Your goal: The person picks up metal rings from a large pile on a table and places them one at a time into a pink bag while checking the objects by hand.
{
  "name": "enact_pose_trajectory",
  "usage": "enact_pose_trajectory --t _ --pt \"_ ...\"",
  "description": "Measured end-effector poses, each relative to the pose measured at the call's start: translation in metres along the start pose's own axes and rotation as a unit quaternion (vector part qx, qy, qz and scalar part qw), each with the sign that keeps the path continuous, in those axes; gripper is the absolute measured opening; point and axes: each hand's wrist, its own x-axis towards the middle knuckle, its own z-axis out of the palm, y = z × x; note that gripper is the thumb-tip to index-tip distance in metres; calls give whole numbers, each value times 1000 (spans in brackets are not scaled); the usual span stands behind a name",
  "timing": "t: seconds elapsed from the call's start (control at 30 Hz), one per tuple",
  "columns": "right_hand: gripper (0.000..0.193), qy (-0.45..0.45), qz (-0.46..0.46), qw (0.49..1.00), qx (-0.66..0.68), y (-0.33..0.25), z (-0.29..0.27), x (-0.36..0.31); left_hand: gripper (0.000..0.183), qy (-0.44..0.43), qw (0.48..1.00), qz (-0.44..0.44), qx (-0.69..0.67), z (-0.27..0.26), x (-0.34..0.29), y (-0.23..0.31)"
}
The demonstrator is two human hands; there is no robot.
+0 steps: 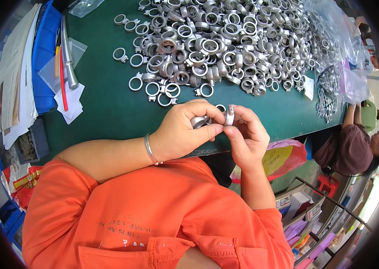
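Close to the table's near edge, my two hands meet at the fingertips. Between thumb and fingers my right hand (248, 136) pinches a silver metal ring (230, 115), seen nearly edge-on. Curled beside it, my left hand (185, 121) has another metal ring (198, 121) in its fingers, partly hidden by them. The tips of its index finger and thumb reach the ring in my right hand. Just beyond the fingers lies one more ring (220, 108). A large heap of similar rings (207, 45), many with a small lug, spreads over the green table (104, 103).
Left of the heap are a blue tray (46, 67), stacked papers (17, 76), a red pen (64, 85) and a metal tool (67, 56). Clear plastic bags (351, 40) and smaller metal parts (327, 101) lie at right. Another person (348, 148) sits farther right.
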Motion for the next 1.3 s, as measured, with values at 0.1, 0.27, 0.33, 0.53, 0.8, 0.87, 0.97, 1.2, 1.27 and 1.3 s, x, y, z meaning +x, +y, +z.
enact_pose_trajectory --t 0.1,0.27,0.33,0.53,0.8,0.87,0.97,1.2,1.27,1.3 --pt "35 16 -31 999 -13 1 1 1 11 10 998 -45 -50 3 -1 6" --pt "34 19 -83 993 -83 -1 2 2 13 10 1000 -9 -19 1 0 1" --pt "33 16 -112 984 -139 -3 1 2 14 10 1000 -11 -23 1 -1 2" --pt "30 24 -257 928 -270 -15 2 2 17 9 988 -125 -85 -1 2 4" --pt "20 74 -228 897 -371 -1 -3 41 19 -25 921 -232 -312 -7 7 3" --pt "19 101 -190 871 -443 10 -5 54 16 -39 921 -226 -315 -8 7 3" --pt "19 90 -187 880 -427 15 -6 56 12 -27 932 -223 -283 -8 6 8" --pt "18 16 -53 993 -101 -9 -2 22 19 9 969 -173 -178 -3 4 11" --pt "18 -4 -85 991 -104 -9 -2 17 20 5 980 -153 -125 -5 3 8" --pt "18 -11 -101 988 -112 -10 -2 17 19 -4 984 -145 -108 -6 3 7"
